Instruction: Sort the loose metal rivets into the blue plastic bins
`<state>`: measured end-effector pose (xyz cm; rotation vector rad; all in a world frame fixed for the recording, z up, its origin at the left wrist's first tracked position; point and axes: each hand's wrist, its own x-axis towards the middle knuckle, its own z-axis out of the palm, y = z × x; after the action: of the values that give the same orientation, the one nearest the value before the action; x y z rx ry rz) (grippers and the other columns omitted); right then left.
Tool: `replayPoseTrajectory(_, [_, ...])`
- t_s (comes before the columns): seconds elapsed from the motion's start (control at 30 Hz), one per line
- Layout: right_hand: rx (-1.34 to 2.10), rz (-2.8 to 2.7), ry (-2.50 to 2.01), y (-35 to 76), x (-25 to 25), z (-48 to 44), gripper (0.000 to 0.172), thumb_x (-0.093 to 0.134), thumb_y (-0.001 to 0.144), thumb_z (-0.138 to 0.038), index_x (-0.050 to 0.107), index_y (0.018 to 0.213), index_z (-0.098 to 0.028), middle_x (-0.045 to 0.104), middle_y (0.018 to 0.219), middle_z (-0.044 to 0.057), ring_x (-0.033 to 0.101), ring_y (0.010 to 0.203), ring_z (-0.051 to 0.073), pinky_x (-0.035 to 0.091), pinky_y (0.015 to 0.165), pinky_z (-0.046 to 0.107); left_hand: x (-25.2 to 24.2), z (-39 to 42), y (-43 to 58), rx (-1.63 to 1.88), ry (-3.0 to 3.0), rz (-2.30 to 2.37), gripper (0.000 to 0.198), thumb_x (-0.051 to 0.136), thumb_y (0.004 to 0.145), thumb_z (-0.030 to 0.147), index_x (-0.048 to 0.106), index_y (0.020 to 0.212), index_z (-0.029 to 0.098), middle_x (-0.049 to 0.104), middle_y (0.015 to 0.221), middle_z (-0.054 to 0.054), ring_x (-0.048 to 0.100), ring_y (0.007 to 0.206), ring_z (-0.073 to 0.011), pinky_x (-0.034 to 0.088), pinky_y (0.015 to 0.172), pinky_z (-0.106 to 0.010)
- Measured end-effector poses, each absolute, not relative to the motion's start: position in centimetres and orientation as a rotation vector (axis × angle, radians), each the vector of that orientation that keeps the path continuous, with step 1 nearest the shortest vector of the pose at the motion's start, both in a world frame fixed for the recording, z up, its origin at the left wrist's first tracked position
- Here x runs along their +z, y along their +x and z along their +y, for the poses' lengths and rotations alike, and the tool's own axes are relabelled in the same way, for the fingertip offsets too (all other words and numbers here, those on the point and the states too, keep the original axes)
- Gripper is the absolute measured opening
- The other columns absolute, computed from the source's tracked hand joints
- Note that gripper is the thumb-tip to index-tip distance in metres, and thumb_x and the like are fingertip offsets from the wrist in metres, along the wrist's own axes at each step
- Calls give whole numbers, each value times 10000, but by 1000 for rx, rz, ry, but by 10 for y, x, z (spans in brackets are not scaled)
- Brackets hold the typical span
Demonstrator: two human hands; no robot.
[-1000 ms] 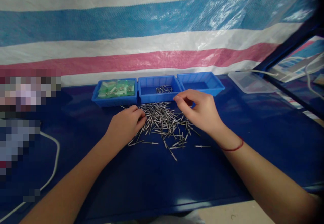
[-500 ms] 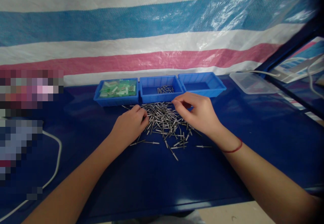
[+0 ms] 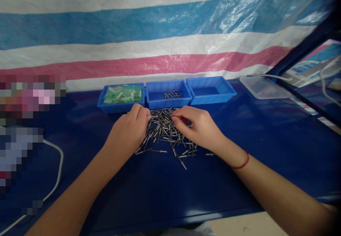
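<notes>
A loose pile of silver blind rivets (image 3: pixel 165 127) lies on the dark blue table, in front of three blue bins. My left hand (image 3: pixel 130 127) is at the pile's left edge, its fingers curled together near the rivets. Whatever those fingers hold is hidden or too small to make out. Over the right side of the pile, my right hand (image 3: pixel 199 125) has thumb and forefinger pinched together at the rivets. Any piece between them blends into the pile. Several rivets lie in the middle bin (image 3: pixel 157 95), just beyond my hands.
The left bin (image 3: pixel 119 106) holds a green bag with small light pieces. To its right stand the middle bin and the right bin (image 3: pixel 213 99). A clear plastic lid (image 3: pixel 262 87) lies at the back right. A white cable (image 3: pixel 60 161) curves along the left; a striped sheet (image 3: pixel 160 22) hangs behind.
My right hand has moved left and slightly down onto the pile. My left hand has shifted left and slightly up, with its fingers more tightly curled.
</notes>
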<state>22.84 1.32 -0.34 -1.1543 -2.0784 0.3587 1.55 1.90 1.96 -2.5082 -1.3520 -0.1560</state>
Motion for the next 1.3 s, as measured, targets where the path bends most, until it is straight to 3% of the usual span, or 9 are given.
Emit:
replayPoseTrajectory(0.13, [437, -2078, -1111, 216, -3, 2, 233, 530, 908, -275, 628, 1077, -147, 668, 874, 60, 599, 737, 151, 451, 676, 269, 24, 12, 18, -380, -2661, -1197, 274, 273, 998, 214, 529, 930, 144, 549, 912, -66, 571, 764, -162, 456, 689, -273])
replayPoseTrajectory(0.33, [634, -2019, -1040, 212, 3, -3, 173, 489, 927, -221, 644, 871, -167, 655, 794, 30, 557, 676, 125, 427, 634, 250, 24, 5, 24, -656, -2848, -1267, 204, 346, 986, 262, 523, 936, 173, 566, 927, -49, 574, 800, -156, 460, 729, -278])
replayPoseTrajectory(0.53, [793, -1868, -1012, 213, 5, -3, 167, 521, 922, -270, 637, 865, -165, 624, 754, 10, 527, 645, 108, 406, 581, 231, 23, 7, 25, -1105, -3023, -1597, 149, 569, 892, 314, 570, 979, 193, 591, 841, 10, 556, 648, -94, 459, 617, -215])
replayPoseTrajectory(0.9, [911, -1764, -1015, 210, 4, -5, 159, 550, 902, -298, 645, 920, -172, 667, 821, 30, 571, 663, 117, 448, 582, 236, 22, 4, 28, -1273, -2981, -1536, 94, 567, 897, 266, 605, 943, 193, 628, 875, -4, 568, 677, -93, 463, 638, -207])
replayPoseTrajectory(1.3, [643, -1788, -1022, 212, 3, -7, 93, 602, 866, -266, 635, 905, -189, 632, 750, 1, 519, 581, 91, 421, 538, 225, 16, 9, 26, -1209, -2955, -1564, 100, 560, 901, 276, 614, 927, 196, 627, 861, -8, 596, 737, -118, 471, 672, -219])
